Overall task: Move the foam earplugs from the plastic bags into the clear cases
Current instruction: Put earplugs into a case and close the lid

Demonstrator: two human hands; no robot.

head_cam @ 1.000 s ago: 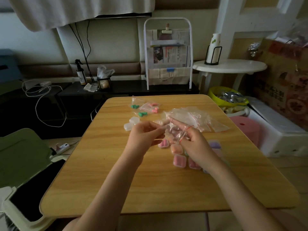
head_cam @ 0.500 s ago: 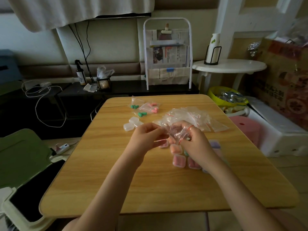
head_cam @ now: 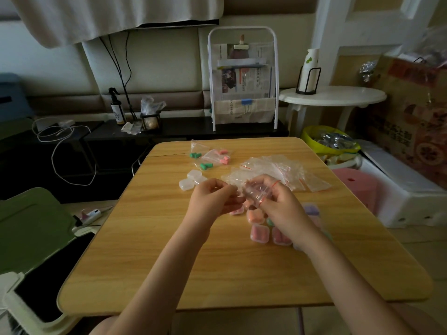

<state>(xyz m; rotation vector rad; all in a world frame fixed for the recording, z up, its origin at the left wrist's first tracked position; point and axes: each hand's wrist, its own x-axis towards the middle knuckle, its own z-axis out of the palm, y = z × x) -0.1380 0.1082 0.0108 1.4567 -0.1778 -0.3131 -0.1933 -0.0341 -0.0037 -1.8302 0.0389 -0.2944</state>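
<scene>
1. Wood-grain table (head_cam: 169, 262) nearest me; filled cases (head_cam: 259, 234) sit by the right wrist.
2. Both hands meet above them: right hand (head_cam: 281, 207) pinches a crumpled clear bag (head_cam: 257, 191), left hand (head_cam: 211, 199) pinches its edge, probably working it open.
3. Farther: empty cases (head_cam: 191, 180), bag pile (head_cam: 268, 169), bagged earplugs (head_cam: 210, 158).
4. Beyond, a newspaper rack (head_cam: 243, 78).

Counter (head_cam: 169, 250) — centre: both hands meet over it, left hand (head_cam: 212, 199) beside right hand (head_cam: 280, 206), a small bag (head_cam: 257, 192) between them. Behind the hands: heap of empty bags (head_cam: 271, 169). Far left: bagged earplugs (head_cam: 210, 157), empty cases (head_cam: 191, 180) just before them. Under and right of the right hand — filled cases (head_cam: 259, 234).
</scene>
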